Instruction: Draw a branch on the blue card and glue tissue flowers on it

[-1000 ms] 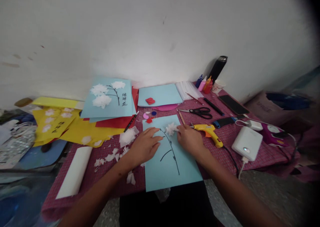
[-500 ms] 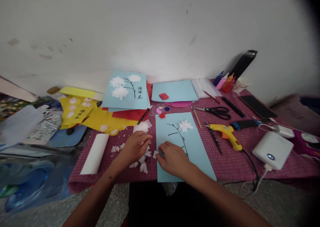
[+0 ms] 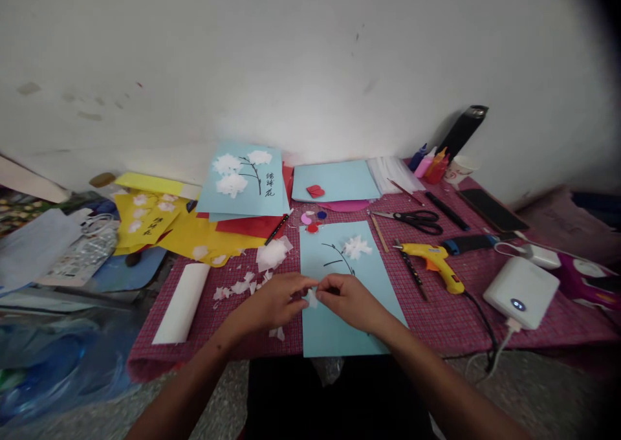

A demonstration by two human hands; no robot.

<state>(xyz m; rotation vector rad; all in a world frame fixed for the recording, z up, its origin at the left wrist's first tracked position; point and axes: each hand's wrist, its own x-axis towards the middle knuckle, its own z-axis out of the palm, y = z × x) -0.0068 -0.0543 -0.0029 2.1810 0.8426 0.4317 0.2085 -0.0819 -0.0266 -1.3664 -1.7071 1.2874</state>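
Note:
Both hands meet over the left part of a light blue sheet point(image 3: 339, 336), which bears drawn dark branches and a white paper flower point(image 3: 358, 247). My right hand point(image 3: 352, 301) pinches a small white paper piece point(image 3: 312, 297) between thumb and fingertips. My left hand point(image 3: 279, 301) is beside it, fingers curved and slightly apart, fingertips at the same piece; whether they grip it is too small to tell. Torn white scraps point(image 3: 240, 286) lie left of the sheet, near a pile of white tissue point(image 3: 272, 253).
Behind lies a finished-looking blue picture point(image 3: 242, 197) with white flowers. To the right are black scissors point(image 3: 420, 220), a yellow glue gun point(image 3: 436, 262) and a white power box point(image 3: 521, 291) with cables. A white roll point(image 3: 182, 304) is at the left.
My left hand has moved right and down to meet my right hand. The right hand has risen slightly, with the white piece at its fingertips. The view has shifted a little.

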